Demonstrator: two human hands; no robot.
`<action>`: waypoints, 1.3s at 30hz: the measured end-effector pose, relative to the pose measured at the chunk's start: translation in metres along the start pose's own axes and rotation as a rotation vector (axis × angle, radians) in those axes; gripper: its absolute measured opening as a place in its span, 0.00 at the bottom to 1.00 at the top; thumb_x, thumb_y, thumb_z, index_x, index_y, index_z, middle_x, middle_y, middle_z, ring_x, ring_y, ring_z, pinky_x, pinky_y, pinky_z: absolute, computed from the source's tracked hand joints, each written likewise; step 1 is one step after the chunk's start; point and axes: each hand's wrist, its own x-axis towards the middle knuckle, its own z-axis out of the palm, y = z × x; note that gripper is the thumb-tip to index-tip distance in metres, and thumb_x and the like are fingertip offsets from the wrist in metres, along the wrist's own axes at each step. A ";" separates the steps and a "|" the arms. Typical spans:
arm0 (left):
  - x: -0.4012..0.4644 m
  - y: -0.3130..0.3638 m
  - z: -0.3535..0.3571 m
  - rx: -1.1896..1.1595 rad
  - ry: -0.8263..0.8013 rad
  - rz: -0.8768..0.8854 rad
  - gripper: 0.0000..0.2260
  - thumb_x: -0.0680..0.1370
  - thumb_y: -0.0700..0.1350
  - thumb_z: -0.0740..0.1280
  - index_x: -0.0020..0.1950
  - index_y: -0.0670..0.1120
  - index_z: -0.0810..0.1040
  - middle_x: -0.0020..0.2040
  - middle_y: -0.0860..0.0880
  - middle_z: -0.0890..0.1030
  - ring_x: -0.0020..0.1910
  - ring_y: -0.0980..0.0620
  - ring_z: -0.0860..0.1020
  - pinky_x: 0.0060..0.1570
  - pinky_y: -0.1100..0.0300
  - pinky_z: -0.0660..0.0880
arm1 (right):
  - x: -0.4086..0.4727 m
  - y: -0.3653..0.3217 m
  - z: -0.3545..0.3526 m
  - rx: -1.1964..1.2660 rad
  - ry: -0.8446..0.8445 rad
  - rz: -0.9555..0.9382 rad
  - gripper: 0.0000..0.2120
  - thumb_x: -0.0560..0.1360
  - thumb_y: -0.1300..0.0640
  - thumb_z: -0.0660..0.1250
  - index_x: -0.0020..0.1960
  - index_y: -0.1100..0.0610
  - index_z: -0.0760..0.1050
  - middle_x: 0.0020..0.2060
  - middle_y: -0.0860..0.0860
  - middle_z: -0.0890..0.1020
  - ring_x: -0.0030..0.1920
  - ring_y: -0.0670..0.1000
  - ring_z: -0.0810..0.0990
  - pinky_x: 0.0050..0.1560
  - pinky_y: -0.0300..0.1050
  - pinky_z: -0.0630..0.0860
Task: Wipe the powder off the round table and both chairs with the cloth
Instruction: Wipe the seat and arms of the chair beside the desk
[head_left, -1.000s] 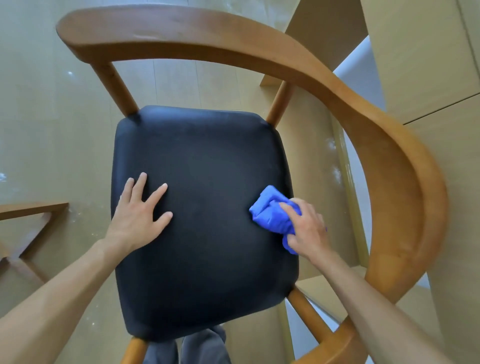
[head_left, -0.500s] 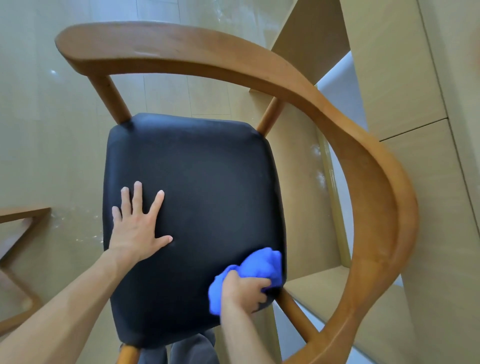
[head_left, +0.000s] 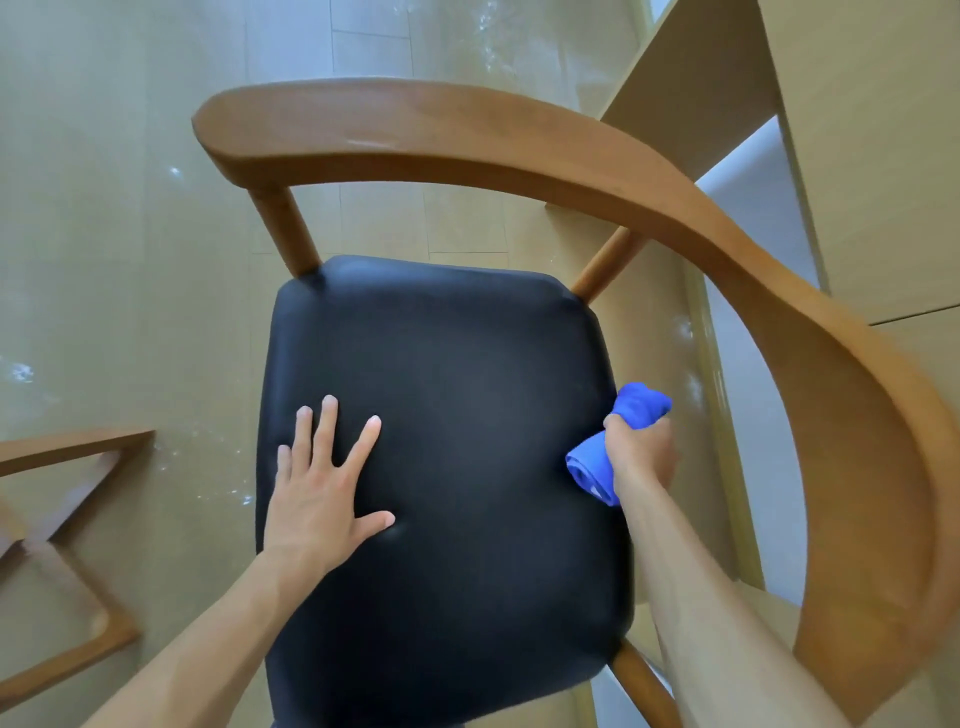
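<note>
— Chair (head_left: 519, 150) condition?
— Black seat (head_left: 441, 441) shows clean; wooden curved backrest carries a faint pale smear at its far left section. White specks lie on the floor (head_left: 130, 286) left of the seat.
— Hands?
— Left hand (head_left: 324, 488) flat on the seat's near-left area, fingers spread, gripping nothing. Right hand (head_left: 641, 457) clenched around the bunched blue cloth (head_left: 636, 410) at the seat's right edge.

Head view — steeply down, close, edges perhaps warped.
</note>
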 end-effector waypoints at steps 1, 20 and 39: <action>0.001 0.000 0.001 -0.005 0.007 0.003 0.49 0.69 0.70 0.65 0.74 0.59 0.33 0.76 0.44 0.29 0.75 0.40 0.33 0.73 0.44 0.52 | -0.001 -0.010 0.011 -0.011 0.038 -0.037 0.26 0.73 0.54 0.65 0.69 0.57 0.64 0.63 0.58 0.72 0.56 0.62 0.76 0.53 0.52 0.74; -0.005 -0.006 -0.003 -0.086 0.076 -0.041 0.51 0.65 0.68 0.71 0.78 0.45 0.53 0.79 0.42 0.46 0.78 0.42 0.44 0.74 0.45 0.55 | -0.158 -0.090 0.161 -0.503 -0.209 -1.271 0.28 0.72 0.57 0.65 0.71 0.55 0.63 0.64 0.58 0.67 0.55 0.60 0.71 0.52 0.53 0.74; -0.042 -0.020 -0.039 -0.299 -0.298 -0.163 0.31 0.80 0.48 0.59 0.79 0.48 0.46 0.79 0.50 0.42 0.78 0.48 0.42 0.73 0.54 0.56 | -0.149 0.102 0.053 -0.403 -0.117 -0.522 0.28 0.73 0.61 0.66 0.71 0.55 0.63 0.61 0.57 0.67 0.59 0.60 0.70 0.48 0.49 0.71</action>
